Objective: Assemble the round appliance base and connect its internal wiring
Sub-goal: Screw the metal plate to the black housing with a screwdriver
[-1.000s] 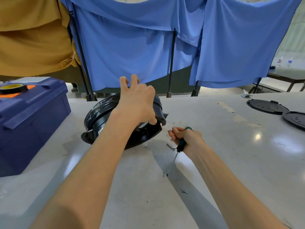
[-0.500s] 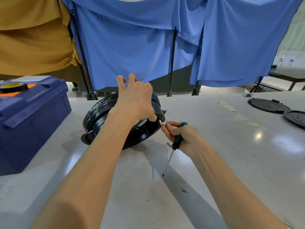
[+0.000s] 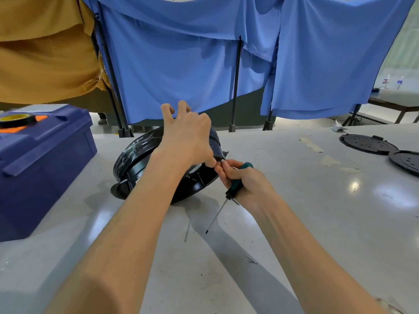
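A black round appliance base (image 3: 136, 155) stands tilted on its edge on the grey table (image 3: 294, 223). My left hand (image 3: 188, 139) rests over its upper rim and holds it up. My right hand (image 3: 244, 180) is at the base's right edge, fingertips pinching a small silver screw (image 3: 222, 160) against a tab there. The same hand clamps a green-handled screwdriver (image 3: 235, 184) in its palm, the shaft pointing down towards me with its tip just above the table. The inside of the base is mostly hidden by my left arm.
A dark blue toolbox (image 3: 40, 164) with a tape roll (image 3: 15, 120) on its lid stands at the left. Two flat black round covers (image 3: 368, 144) (image 3: 405, 162) lie at the far right. Blue and mustard cloths hang behind the table.
My right hand has risen from the table to the base's right edge, carrying the screwdriver and a small screw. My left hand has shifted slightly on the rim, tilting the base a little more.
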Demonstrator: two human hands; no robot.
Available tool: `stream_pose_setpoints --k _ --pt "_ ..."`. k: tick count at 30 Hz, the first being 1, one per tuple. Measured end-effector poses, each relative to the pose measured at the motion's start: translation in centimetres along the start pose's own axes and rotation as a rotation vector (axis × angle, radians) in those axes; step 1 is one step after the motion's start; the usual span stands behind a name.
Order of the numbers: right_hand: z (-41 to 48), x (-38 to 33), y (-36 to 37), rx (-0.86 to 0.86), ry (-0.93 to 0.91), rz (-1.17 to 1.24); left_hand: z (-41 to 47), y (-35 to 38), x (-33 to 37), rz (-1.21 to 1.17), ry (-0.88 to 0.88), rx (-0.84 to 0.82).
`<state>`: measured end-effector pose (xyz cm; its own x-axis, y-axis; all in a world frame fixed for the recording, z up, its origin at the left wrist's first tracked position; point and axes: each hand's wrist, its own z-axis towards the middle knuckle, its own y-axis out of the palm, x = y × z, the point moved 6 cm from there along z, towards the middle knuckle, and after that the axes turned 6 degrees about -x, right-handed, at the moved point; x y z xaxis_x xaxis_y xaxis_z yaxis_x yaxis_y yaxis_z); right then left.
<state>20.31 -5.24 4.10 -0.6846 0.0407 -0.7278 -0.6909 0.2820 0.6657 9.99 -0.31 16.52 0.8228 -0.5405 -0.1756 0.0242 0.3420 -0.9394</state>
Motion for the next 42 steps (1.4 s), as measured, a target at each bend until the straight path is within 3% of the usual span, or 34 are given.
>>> stream_pose_setpoints --k 9,31,42 --pt "-0.2 0.0 0.2 0.031 -0.05 -0.01 -0.1 0.1 0.2 0.016 0.004 0.032" --pt "-1.9 -1.9 0.6 0.184 -0.659 -0.581 0.1 0.2 0.4 -0.031 0.027 0.037" --pt "-1.1 -2.4 -0.3 0.118 -0.474 -0.364 0.7 -1.3 -2.3 -0.226 -0.037 -0.037"
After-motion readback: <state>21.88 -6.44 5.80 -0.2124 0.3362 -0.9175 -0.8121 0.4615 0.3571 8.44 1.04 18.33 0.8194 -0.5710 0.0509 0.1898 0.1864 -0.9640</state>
